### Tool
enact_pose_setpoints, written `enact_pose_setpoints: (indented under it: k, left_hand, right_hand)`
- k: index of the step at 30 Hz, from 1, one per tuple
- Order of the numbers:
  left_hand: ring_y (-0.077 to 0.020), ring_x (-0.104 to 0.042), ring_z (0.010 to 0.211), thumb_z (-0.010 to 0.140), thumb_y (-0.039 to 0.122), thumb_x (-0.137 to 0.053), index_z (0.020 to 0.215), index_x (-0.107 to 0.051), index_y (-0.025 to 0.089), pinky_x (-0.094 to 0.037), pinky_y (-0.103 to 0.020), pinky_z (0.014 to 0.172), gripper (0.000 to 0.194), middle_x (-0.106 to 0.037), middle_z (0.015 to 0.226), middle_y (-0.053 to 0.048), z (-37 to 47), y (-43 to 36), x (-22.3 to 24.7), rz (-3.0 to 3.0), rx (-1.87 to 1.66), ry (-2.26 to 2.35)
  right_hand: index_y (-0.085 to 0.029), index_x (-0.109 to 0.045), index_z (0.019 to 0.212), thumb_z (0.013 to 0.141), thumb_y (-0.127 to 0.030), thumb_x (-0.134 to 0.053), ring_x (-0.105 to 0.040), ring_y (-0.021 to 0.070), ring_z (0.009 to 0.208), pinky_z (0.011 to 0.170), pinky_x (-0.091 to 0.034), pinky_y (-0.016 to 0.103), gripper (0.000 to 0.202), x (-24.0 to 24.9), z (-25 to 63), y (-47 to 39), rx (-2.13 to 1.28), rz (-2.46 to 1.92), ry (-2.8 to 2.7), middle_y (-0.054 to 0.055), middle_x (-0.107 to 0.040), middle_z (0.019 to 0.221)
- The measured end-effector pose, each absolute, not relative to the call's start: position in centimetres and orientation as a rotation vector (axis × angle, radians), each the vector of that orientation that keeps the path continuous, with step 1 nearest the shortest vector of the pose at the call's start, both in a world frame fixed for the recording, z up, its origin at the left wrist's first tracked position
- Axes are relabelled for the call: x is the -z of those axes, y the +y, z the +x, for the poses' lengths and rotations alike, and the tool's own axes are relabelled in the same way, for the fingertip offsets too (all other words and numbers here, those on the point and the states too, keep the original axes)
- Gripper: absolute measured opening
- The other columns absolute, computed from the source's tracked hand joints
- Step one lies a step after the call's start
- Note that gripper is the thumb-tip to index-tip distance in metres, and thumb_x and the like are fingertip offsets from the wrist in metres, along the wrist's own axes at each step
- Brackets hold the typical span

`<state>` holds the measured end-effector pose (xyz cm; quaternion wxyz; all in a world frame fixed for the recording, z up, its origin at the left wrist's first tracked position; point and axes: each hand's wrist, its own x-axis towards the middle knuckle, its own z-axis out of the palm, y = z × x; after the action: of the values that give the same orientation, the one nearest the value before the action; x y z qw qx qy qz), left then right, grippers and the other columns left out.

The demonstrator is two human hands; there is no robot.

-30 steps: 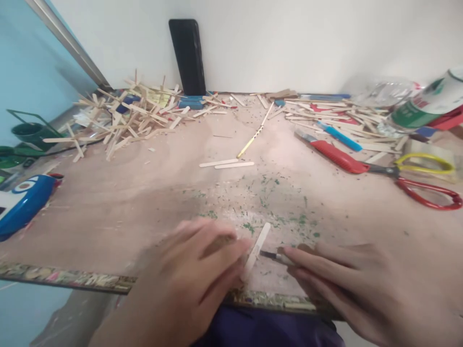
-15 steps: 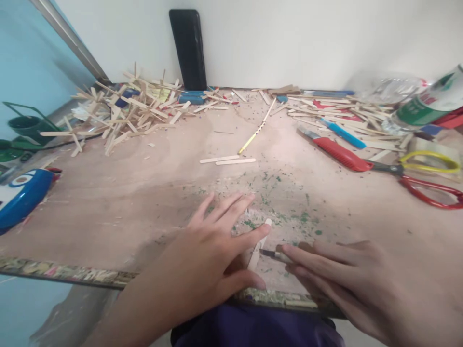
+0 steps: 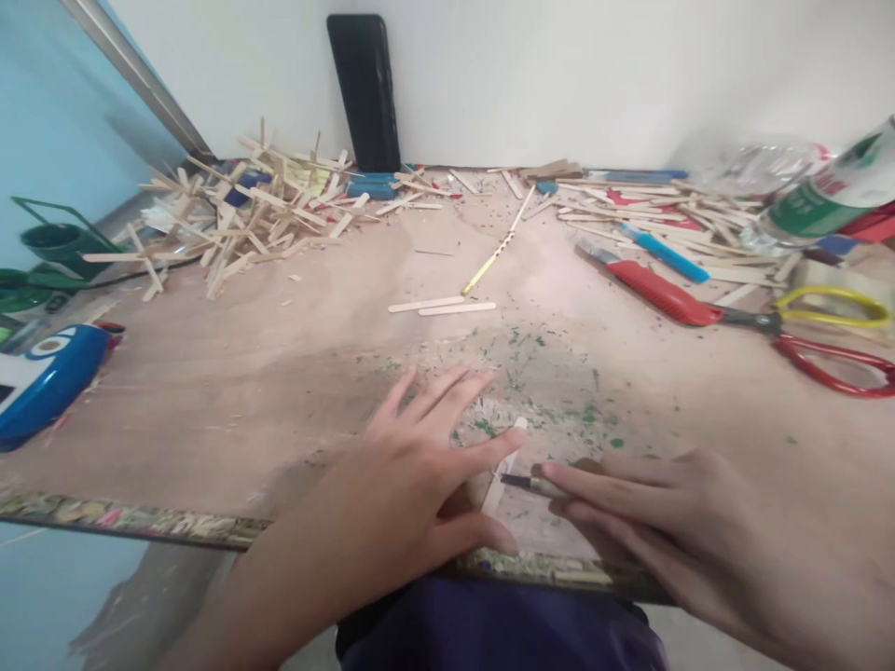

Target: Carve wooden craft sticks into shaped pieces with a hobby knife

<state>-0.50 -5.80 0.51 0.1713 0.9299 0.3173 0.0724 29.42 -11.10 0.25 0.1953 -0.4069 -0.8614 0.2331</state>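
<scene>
A pale wooden stick (image 3: pixel 493 494) lies slanted on the table near its front edge. My left hand (image 3: pixel 426 466) lies over it with the fingers spread, the index fingertip and thumb pressing the stick down. From the right, my right hand (image 3: pixel 629 503) is closed round a craft knife (image 3: pixel 535 484), whose dark blade touches the stick about halfway along. Green shavings (image 3: pixel 587 413) are scattered beyond both hands. Two more sticks (image 3: pixel 458 308) lie farther up the table, beside a thin yellow rod (image 3: pixel 482 270).
A heap of wooden sticks (image 3: pixel 244 219) stands at the back left, near an upright black phone (image 3: pixel 367 93). On the right are a red-handled cutter (image 3: pixel 657 291), scissors (image 3: pixel 832 321), a blue pen-like tool (image 3: pixel 667 256) and a bottle (image 3: pixel 818 205). A blue object (image 3: pixel 56 377) sits far left.
The knife blade has shifted slightly left and up on the stick, and a small sliver now shows at its tip. My left hand stays nearly still.
</scene>
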Motion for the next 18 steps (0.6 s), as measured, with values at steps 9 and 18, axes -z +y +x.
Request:
enact_pose_setpoints:
  k: [9,18]
  left_hand:
    - [-0.0495,-0.041,0.178,0.095,0.070,-0.096,0.162,-0.075,0.033,-0.035,-0.088,0.138,0.079,-0.047,0.187,-0.026,-0.54,-6.08,-0.05,2.609,-0.224,0.954]
    - [-0.0526,-0.043,0.176,0.092,0.074,-0.096,0.158,-0.079,0.030,-0.037,-0.089,0.136,0.082,-0.048,0.186,-0.028,-0.40,-5.87,-0.27,2.608,-0.243,0.952]
  right_hand:
    - [-0.026,-0.076,0.158,0.124,-0.018,-0.055,-0.079,0.0141,0.067,0.057,-0.054,0.027,0.041,-0.14,29.94,-11.38,-0.657,-1.114,-2.430,0.000,-0.085,0.095]
    - [-0.029,-0.071,0.160,0.125,-0.022,-0.058,-0.081,0.0123,0.071,0.058,-0.053,0.029,0.039,0.55,29.82,-11.50,-0.609,-1.105,-2.457,-0.004,-0.086,0.098]
